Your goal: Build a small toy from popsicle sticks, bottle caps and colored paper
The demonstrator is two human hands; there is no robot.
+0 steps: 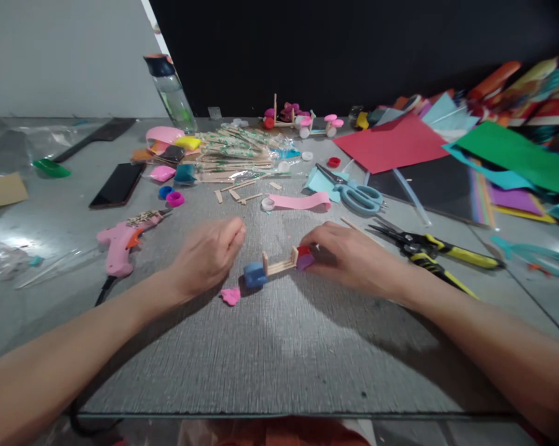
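A small toy vehicle [281,267] made of wooden sticks stands on the grey table, with blue wheels at its left end and red and purple ones at its right. My right hand [337,254] is closed round the red and purple end. To the left of the vehicle, my left hand [209,254] is curled into a fist and slightly blurred; anything inside it is hidden. A flattened lump of pink clay [231,297] lies just below that fist, beside the blue wheels.
On the left are a pink glue gun [121,244] and a phone [117,185]. Behind lie bundled wooden sticks [237,152], a pink paper strip [300,201] and more toy vehicles [302,121]. Blue scissors [360,195], pliers [428,248] and coloured sheets [395,142] occupy the right.
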